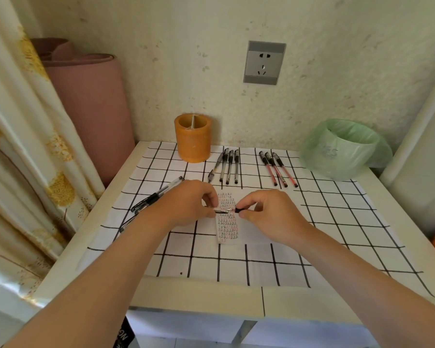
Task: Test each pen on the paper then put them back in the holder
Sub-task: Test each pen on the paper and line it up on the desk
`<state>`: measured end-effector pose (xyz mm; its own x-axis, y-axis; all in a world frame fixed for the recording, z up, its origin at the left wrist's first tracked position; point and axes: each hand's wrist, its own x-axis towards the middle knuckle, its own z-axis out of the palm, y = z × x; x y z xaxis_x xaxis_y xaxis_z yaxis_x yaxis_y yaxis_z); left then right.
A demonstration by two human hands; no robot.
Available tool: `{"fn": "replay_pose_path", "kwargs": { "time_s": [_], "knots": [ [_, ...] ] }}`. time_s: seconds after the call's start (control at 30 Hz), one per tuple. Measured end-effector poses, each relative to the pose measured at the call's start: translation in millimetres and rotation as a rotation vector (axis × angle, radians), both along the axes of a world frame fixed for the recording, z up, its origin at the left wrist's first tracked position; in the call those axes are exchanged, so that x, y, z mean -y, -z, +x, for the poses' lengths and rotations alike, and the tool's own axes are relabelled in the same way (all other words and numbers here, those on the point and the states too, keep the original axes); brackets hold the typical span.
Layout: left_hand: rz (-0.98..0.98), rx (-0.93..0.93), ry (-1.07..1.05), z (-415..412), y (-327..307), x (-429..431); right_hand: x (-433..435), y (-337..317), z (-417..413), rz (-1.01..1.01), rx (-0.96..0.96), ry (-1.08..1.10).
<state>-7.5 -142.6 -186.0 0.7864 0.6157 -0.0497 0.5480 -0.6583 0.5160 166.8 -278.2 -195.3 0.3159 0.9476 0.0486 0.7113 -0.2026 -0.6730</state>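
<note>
Head view; clock directions taken with the paper as dial centre.

Paper (227,229): one sheet; flat on the checked cloth (337,222); covered in rows of small black and red test marks.

Hands: two; both over the upper part of the paper. Left hand (189,202): fingers curled round one pen (222,210); tip end pointing toward 3 o'clock. Right hand (269,214): thumb and forefinger pinching one black cap (238,210); cap just at the pen's tip; on or off the tip not discernible.

Holder (193,138): one; orange, cylindrical, upright, divided inside; at 11 o'clock, close to the wall.

Black pens (229,167): four; lying side by side at 12 o'clock, just right of the holder; leftmost one slanted.

Red pens (276,169): three; lying side by side at 1 o'clock; apart from the black four.

Further pens (158,194): at least two; at 9 o'clock; partly hidden by the left forearm; exact count not discernible.

Bin (342,146): one; lined with a green bag; at 2 o'clock.

Wall socket (264,62): one; grey; high at 12 o'clock.

Rolled mat (86,96): one; pink; upright at 10 o'clock.

Curtain (18,146): patterned; beyond 9 o'clock.

Table (199,297): one; pale; under the cloth.
</note>
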Motion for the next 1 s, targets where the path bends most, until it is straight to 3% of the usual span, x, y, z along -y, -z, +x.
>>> {"fn": "replay_pose_path", "kwargs": {
  "time_s": [0.37,0.53,0.6,0.83,1.0],
  "knots": [
    [-0.096,0.093,0.061,6,-2,12,1,-1,-8,0.021,0.022,-0.104],
    [-0.307,0.136,0.017,13,-2,22,2,4,-8,-0.035,0.602,-0.193],
    [-0.411,0.103,0.029,17,-2,29,0,2,-11,-0.046,0.710,-0.166],
    [-0.616,0.097,0.004,20,-5,34,-1,5,-9,0.013,0.691,-0.083],
    [-0.630,0.106,-0.013,19,-8,32,-4,8,-12,0.093,0.644,-0.147]
  ]
}}
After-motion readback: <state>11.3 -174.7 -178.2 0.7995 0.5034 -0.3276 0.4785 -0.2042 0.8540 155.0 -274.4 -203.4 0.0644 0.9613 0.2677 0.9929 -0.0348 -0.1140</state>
